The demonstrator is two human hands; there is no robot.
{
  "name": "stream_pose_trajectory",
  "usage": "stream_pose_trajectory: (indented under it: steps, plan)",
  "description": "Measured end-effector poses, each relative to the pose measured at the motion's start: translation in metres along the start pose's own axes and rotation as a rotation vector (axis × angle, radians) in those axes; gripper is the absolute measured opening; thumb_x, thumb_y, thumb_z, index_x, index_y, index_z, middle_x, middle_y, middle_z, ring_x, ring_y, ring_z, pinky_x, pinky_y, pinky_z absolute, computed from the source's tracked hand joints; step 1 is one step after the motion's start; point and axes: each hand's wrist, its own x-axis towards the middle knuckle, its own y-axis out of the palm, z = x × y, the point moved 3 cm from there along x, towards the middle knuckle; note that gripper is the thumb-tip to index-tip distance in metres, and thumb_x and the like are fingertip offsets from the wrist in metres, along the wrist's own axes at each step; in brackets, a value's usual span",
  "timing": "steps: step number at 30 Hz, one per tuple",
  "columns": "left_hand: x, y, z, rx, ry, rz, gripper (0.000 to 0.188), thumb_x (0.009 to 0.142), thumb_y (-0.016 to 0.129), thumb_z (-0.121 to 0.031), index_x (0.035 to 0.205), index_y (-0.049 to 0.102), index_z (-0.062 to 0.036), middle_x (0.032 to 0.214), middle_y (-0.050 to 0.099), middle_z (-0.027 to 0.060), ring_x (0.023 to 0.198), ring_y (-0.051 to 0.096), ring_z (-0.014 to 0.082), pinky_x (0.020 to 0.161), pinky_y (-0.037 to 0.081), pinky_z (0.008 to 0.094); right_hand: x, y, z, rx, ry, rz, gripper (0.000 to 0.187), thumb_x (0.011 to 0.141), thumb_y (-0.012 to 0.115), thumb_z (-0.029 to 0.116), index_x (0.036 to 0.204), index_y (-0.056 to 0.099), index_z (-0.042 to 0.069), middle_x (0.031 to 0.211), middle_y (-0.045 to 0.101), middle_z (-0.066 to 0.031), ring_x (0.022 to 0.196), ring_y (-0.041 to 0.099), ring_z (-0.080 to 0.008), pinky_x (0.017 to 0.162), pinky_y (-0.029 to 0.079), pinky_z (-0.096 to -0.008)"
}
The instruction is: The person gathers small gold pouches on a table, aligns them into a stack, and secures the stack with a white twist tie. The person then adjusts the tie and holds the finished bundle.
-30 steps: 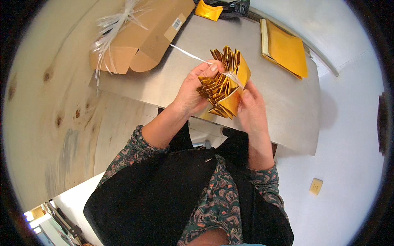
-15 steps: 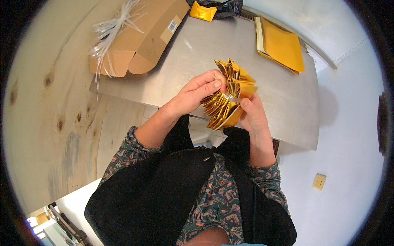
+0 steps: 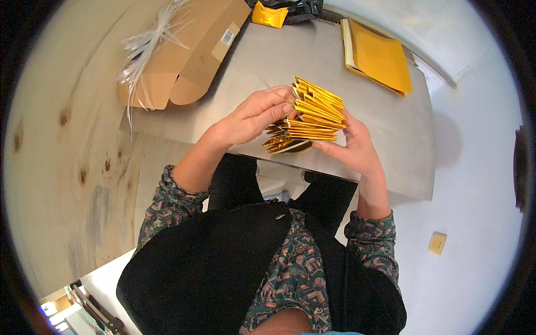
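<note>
1. Holding the folded gold paper bundle (image 3: 319, 114) in both hands, in front of me, over the near part of the metal table (image 3: 391, 151).
2. L hand (image 3: 251, 114): thumb + fingers pinching the bundle's left side. Some fingertips hidden, so can't tell if a clear strip is caught there too.
3. R hand (image 3: 360, 148): gripping the right side, thumb at the lower edge, fingers round the far side.
4. Step in hand, prob.: turning the bundle & evening up its folds. Next move, I'd judge, calls for light, steady pressure w/ both hands so the pleats don't splay or crease.
5. Vs. 0.5 s ago: folds were fanned out w/ the clear strip showing across the middle; now the bundle's turned, yellow edges stacked in rows, strip out of sight. Can't tell if it's tied. My R thumb has shifted from the right side down to the lower edge.
6. Same as before: cardboard box (image 3: 195, 64) w/ white strips (image 3: 159, 39) draped on it, off to the left; yellow sheets (image 3: 382, 56) at far right; small folded gold piece (image 3: 269, 15) beside a black bag (image 3: 304, 11), far side.
</note>
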Motion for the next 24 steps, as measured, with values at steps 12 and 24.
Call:
stream_pose_trajectory:
  steps: [12, 24]
  plan:
    - [-0.007, 0.005, 0.031, 0.473, 0.112, -0.064, 0.015, 0.098, 0.048, -0.014, 0.093, 0.054, -0.0017, 0.091, 0.053, 0.0176, 0.093, 0.050, 0.0374, 0.086, 0.043, 0.0440, 0.010, 0.002, 0.025, -0.322, -0.179, -0.233, 0.071, 0.083, 0.068, 0.023, 0.145, 0.042, 0.000, 0.149, 0.043, -0.0217, 0.142, 0.037, -0.0341, 0.118, 0.028, -0.0454]
    - [-0.020, 0.022, 0.036, 0.462, -0.005, 0.056, 0.030, 0.098, 0.048, -0.014, 0.123, 0.054, 0.0011, 0.123, 0.055, 0.0244, 0.116, 0.051, 0.0438, 0.103, 0.041, 0.0495, 0.021, 0.032, 0.046, -0.805, -0.289, -0.050, 0.079, 0.075, 0.077, 0.046, 0.138, 0.052, 0.004, 0.141, 0.054, -0.0114, 0.139, 0.042, -0.0307, 0.120, 0.014, -0.0571]
